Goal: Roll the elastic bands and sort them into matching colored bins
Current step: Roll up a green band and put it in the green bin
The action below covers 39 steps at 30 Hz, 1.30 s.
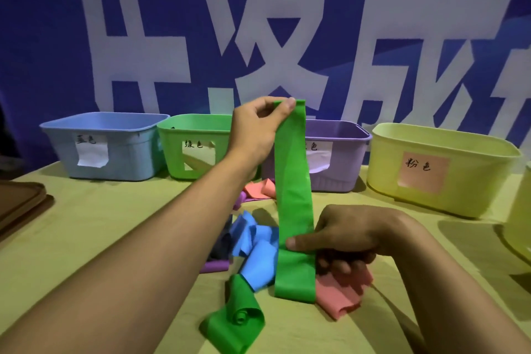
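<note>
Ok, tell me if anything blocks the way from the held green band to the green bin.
Nothing solid does. The green band hangs in the air, gripped by the left hand at the top and the right hand lower down. The green bin stands just behind the left hand, top open; loose bands lie below on the table.

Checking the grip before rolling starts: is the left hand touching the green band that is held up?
Touching. The head view shows the left hand pinching the top end of the green band between thumb and fingers.

A blue banner (43, 37) with large white characters hangs behind the yellow-green tablecloth (100, 224)
</note>
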{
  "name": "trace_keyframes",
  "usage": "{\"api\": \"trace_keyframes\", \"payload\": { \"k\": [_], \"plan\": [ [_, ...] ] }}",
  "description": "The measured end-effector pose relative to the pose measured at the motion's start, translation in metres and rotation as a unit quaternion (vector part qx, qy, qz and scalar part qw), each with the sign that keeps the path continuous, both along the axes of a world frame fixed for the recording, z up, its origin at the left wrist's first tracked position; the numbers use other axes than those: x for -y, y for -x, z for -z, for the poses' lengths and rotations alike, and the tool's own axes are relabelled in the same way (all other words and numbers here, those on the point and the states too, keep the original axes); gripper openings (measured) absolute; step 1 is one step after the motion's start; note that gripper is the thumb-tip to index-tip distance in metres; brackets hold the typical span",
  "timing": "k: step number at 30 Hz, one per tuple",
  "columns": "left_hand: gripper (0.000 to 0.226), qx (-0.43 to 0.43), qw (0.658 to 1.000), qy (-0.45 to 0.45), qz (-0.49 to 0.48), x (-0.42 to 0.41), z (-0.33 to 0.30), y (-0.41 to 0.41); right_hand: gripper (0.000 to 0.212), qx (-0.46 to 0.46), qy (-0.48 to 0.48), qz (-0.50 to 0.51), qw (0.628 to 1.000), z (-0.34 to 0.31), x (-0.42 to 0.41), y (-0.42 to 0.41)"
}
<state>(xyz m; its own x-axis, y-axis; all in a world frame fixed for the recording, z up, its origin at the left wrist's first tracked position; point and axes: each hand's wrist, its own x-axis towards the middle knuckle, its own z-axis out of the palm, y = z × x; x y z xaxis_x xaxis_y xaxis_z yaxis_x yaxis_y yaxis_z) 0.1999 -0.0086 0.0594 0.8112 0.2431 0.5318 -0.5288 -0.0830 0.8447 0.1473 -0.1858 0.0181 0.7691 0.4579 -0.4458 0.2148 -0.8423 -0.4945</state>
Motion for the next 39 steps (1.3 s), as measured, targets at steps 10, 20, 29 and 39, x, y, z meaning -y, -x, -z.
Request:
{"api": "trace_keyframes", "payload": {
  "k": [10, 20, 29, 39],
  "plan": [
    [0.005, 0.000, 0.998, -0.021, 0.052, 0.008, 0.040, 0.012, 0.057, 0.354, -0.359, 0.194, 0.841, 0.020, 0.000, -0.033],
    [0.004, 0.042, 0.997, -0.028, 0.057, 0.002, 0.056, 0.020, 0.019, 0.320, -0.483, 0.106, 0.808, 0.045, -0.020, -0.039],
    [0.010, 0.048, 0.993, -0.086, 0.066, -0.006, 0.068, 0.020, 0.019, 0.294, -0.572, 0.141, 0.752, 0.040, -0.025, -0.030],
    [0.012, 0.047, 0.989, -0.103, 0.092, -0.006, 0.069, 0.023, 0.013, 0.299, -0.582, 0.164, 0.738, 0.036, -0.024, -0.027]
  ]
}}
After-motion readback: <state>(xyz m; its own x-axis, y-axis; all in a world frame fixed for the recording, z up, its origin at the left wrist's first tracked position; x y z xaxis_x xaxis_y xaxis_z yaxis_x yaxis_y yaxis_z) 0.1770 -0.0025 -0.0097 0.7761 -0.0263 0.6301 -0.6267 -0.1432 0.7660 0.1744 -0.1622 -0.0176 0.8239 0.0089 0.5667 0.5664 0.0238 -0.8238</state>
